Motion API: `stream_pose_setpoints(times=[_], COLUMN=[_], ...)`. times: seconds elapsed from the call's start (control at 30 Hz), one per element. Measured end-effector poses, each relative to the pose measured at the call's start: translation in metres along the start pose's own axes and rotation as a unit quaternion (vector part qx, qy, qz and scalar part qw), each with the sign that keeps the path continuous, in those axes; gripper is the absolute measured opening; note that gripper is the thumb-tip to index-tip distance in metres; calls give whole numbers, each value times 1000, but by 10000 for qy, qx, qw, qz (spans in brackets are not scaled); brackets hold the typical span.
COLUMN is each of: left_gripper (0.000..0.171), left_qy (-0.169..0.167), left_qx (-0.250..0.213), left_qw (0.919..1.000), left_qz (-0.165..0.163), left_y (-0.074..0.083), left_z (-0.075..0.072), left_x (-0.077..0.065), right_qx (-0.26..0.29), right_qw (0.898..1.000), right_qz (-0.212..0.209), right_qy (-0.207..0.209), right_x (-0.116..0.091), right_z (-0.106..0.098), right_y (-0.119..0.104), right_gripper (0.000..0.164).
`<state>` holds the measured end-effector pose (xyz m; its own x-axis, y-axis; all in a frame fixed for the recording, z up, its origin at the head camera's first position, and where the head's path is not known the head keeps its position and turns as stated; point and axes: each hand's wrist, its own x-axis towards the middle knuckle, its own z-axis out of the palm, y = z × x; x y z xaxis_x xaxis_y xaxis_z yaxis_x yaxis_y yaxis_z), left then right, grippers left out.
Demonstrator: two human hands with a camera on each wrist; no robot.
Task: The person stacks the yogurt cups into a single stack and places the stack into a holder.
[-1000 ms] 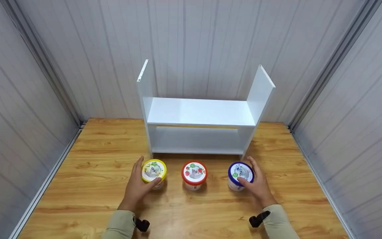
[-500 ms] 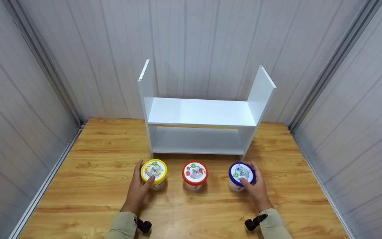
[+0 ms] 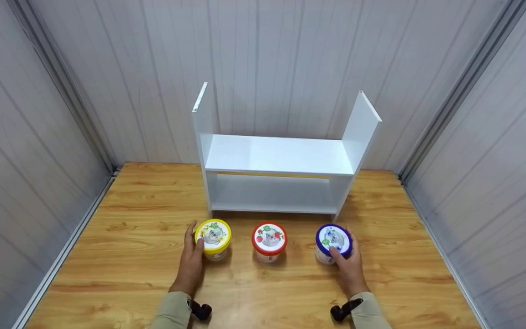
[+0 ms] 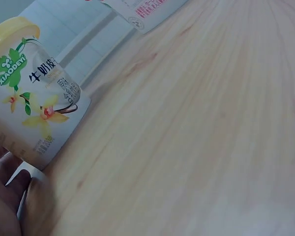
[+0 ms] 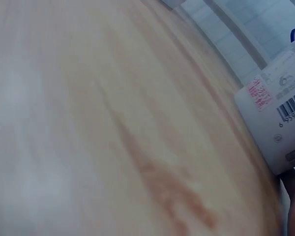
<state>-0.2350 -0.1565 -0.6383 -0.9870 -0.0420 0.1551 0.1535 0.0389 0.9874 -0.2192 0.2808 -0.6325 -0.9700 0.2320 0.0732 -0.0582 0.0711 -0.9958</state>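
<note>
- Along the bottom edge of the head view, your sleeves [image 3: 174,310] come in over the wood-grain tabletop [image 3: 267,292], a black wrist device [image 3: 201,311] showing at the left cuff.
- Left of lower centre, your left hand [image 3: 190,262] lies against the left side of the yellow-lidded tub [image 3: 215,238] — fingers nearly straight, thumb at the lid's edge, not wrapped round it.
- Right of lower centre, your right hand [image 3: 350,267] spreads partway around the blue-lidded tub [image 3: 333,240], thumb on the front of its rim and fingers down its right side; you cannot tell whether it grips.
- Between them, your red-lidded tub [image 3: 269,238] stands upright and untouched, in a row with the other two.
- At the left of the left wrist view, you see yellow flowers on the yellow-lidded tub's label; at the right of the right wrist view, a barcode on the blue-lidded one.
- Behind the tubs, mid-frame, you have a white two-level shelf [image 3: 276,153].
- Across the top runs the pale panelled wall [image 3: 281,64].
</note>
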Motion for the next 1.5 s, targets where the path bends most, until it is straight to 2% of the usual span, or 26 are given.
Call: stream_pose_setpoints(times=[0.23, 0.47, 0.77, 0.83, 0.87, 1.07, 1.17, 1.27, 1.4, 1.5], left_gripper=[52, 50, 48, 49, 49, 46, 46, 46, 45, 46], left_qy=[-36, 60, 41, -2, -4, 96, 93, 70, 71, 131], left_qx=[-244, -177, 236, 216, 232, 333, 406, 482, 615, 651], left_qw=[9997, 9995, 9995, 9997, 9997, 9993, 9991, 9988, 9981, 9978], left_qz=[95, 267, 217, 97, 73, 118, 93, 68, 45, 15], left_y=[1, 23, -5, 3, 2, 9, 27, 35, 35, 23], left_z=[1, 1, -1, -2, -2, -3, -2, -1, -2, -3], left_x=[1, -7, 1, -1, -1, -4, -9, -12, -10, -7], right_qx=[112, 68, 86, 105, 124, 174, 197, 233, 313, 314], right_qw=[9997, 9995, 9993, 9994, 9994, 9993, 9991, 9989, 9988, 9988], right_qz=[119, 15, 8, 48, 50, 71, 138, 175, 165, 149], right_qy=[190, 314, 362, 329, 325, 324, 350, 356, 331, 353], right_x=[-1, -2, -2, -2, -2, -4, -4, -4, -3, -4], right_z=[1, 2, -1, -1, -1, 1, 1, 1, 1, 2], right_y=[6, 9, 12, 13, 14, 14, 12, 11, 9, 10], right_gripper=[85, 84, 84, 84, 84, 85, 86, 88, 89, 89])
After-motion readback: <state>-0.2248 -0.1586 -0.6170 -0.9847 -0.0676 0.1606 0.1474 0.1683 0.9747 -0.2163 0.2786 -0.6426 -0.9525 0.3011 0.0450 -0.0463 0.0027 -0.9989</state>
